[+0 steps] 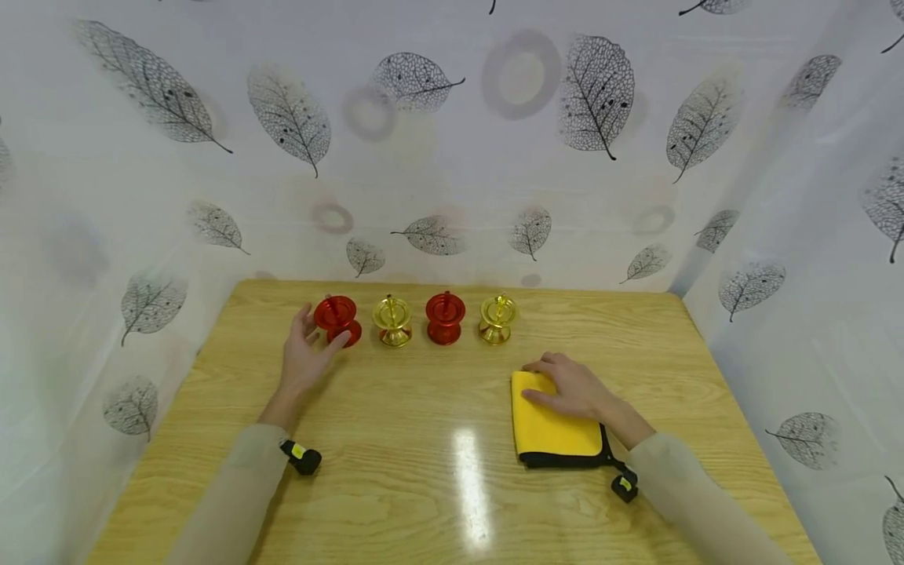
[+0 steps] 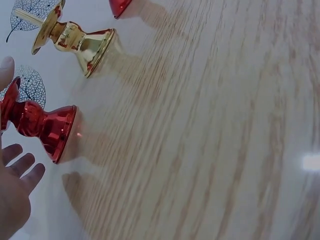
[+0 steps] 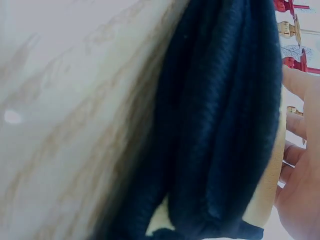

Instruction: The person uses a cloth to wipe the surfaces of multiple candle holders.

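Observation:
A red candle holder [image 1: 337,312] with a dish top and flared foot stands upright at the left end of a row. Around it my left hand [image 1: 308,355] is spread, thumb on one side and fingers on the other; in the left wrist view the fingers [image 2: 22,165] are apart from the foot. My right hand [image 1: 570,387] rests on a folded yellow cloth [image 1: 558,431] with black edging, fingers loosely bent over its top. The cloth's dark layered edge [image 3: 220,120] fills the right wrist view's middle.
To the right of the left hand stand a gold candle holder [image 1: 392,320], another red one [image 1: 445,318] and another gold one [image 1: 497,319]. All are on the wooden table [image 1: 395,471], near its back edge. A leaf-patterned white curtain [image 1: 466,173] hangs behind and at the sides.

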Demonstrator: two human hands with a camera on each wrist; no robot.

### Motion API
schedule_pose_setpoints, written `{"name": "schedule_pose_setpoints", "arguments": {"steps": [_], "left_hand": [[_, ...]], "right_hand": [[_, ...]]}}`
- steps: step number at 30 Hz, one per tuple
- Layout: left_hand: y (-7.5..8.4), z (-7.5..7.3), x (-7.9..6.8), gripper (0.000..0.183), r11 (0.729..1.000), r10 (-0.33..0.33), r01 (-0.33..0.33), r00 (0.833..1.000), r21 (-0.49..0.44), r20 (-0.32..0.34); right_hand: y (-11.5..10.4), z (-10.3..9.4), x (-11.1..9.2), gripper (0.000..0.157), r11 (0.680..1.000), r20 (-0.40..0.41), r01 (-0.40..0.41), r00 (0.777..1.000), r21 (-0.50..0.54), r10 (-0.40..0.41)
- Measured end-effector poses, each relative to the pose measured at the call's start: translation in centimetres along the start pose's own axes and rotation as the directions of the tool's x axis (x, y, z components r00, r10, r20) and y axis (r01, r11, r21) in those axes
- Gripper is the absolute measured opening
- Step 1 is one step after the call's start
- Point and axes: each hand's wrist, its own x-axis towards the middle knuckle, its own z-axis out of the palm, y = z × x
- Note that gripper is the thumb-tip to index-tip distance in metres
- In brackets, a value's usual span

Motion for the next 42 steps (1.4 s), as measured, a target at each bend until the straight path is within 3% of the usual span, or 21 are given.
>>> {"name": "schedule_pose_setpoints", "arguments": {"steps": [11,21,30,42], "left_hand": [[-0.4,1.1,0.7,0.101,0.996,-0.043,0.044,0.999,-0.083,0.012],[-0.2,1.5,1.2,0.099,0.993,-0.064,0.06,0.997,-0.104,-0.035],[-0.3,1.9,1.5,0.093,0.996,-0.044,0.039,0.996,-0.077,-0.072],[-0.4,2.3,1.7,0.083,0.985,-0.058,0.039,0.993,-0.166,-0.106]], "right_hand": [[-0.3,-0.3,-0.7,0.053,1.0,-0.034,-0.002,0.999,-0.008,0.002],[-1.3,-1.1,-1.3,0.049,1.0,-0.059,0.008,0.998,-0.001,-0.008],[-1.9,-1.3,-1.8,0.044,1.0,-0.054,0.004,0.999,0.014,-0.003],[-1.7,-1.7,-2.8,0.018,0.99,-0.113,0.044,0.993,0.134,-0.029]]}}
